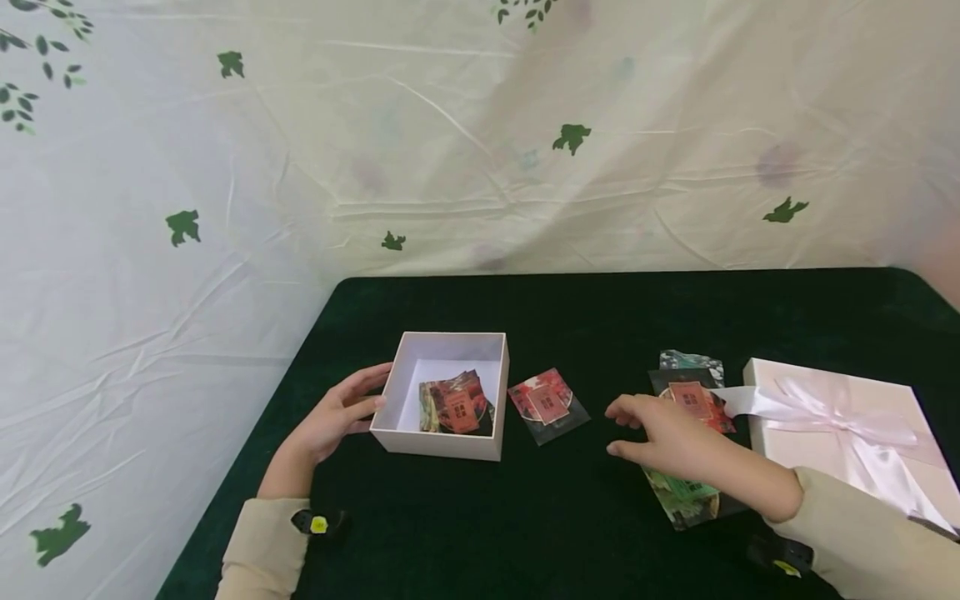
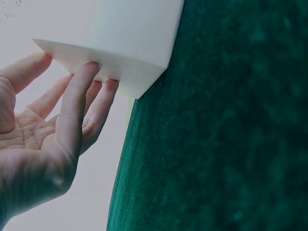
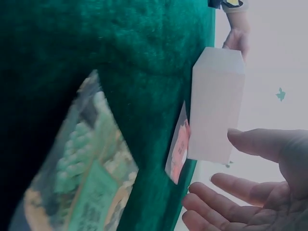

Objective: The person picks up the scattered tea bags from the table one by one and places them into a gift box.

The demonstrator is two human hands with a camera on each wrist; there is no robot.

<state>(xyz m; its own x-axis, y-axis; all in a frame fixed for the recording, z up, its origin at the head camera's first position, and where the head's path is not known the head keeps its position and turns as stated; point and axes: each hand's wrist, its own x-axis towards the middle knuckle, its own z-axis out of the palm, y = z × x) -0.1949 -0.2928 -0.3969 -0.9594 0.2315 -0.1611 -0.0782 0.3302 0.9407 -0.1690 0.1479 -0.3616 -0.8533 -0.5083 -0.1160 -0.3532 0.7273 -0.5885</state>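
An open white box stands on the dark green cloth, several flat printed packets with red labels lying inside. My left hand is at the box's left side; in the left wrist view its fingertips touch the outer wall, with none hooked over the rim. Just right of the box lies a single red-labelled packet. My right hand hovers with thumb and fingers apart, holding nothing. Below it in the head view is a loose group of packets, among them a green-labelled one, partly hidden by the hand and forearm.
A pale pink box lid tied with a satin ribbon bow sits at the right, beside the packet group. Its near part is overlapped by the right sleeve. A white curtain with green leaf shapes hangs behind the table.
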